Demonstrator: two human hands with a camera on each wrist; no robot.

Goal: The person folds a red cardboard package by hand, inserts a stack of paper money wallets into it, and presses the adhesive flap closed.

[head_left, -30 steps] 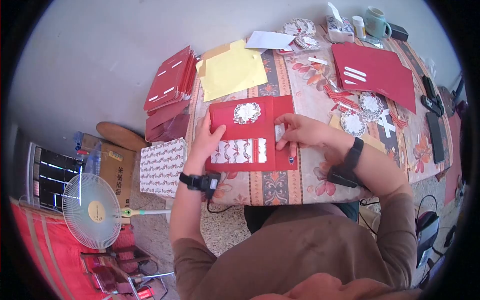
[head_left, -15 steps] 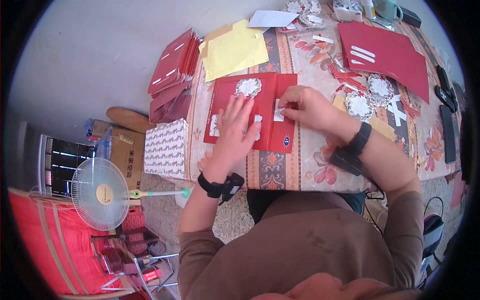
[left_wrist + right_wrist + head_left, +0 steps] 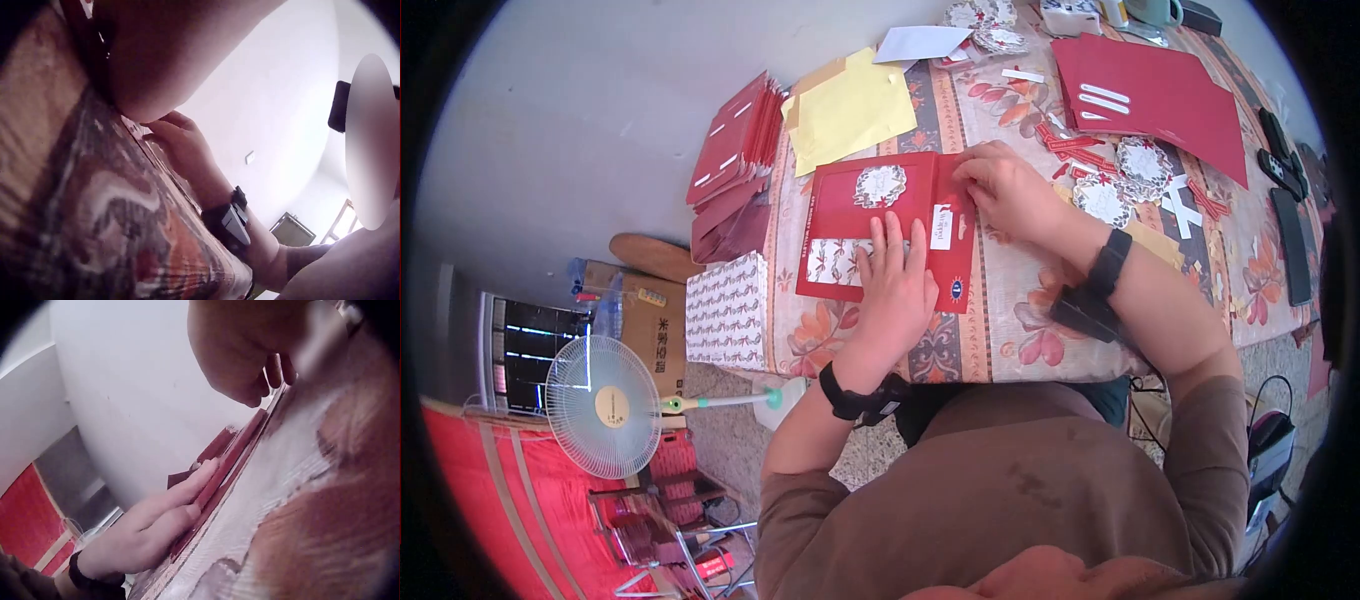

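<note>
A red card folder (image 3: 837, 225) lies in the middle of the table in the head view, with a wreath-shaped paper cutout and a patterned paper panel on its front. My left hand (image 3: 892, 295) rests on its lower part, fingers stretched out and covering some of the panel. On the narrow right-hand flap is a white printed label (image 3: 941, 227). My right hand (image 3: 1005, 185) pinches the edge of this flap near its upper right corner, above the label. In the right wrist view my right hand (image 3: 240, 347) has bent fingers at the folder's edge.
Stacked red folders (image 3: 735, 135) and a patterned box (image 3: 726, 310) stand to the left. Yellow paper (image 3: 855, 110) lies behind, large red sheets (image 3: 1155, 105) at the back right. Wreath cutouts (image 3: 1103, 200) and red ribbon strips are scattered on the right, beyond the right hand.
My left hand has moved from the folder's left edge onto its front. My right hand has gone from the white label up to the flap's upper corner, leaving the label on the flap.
</note>
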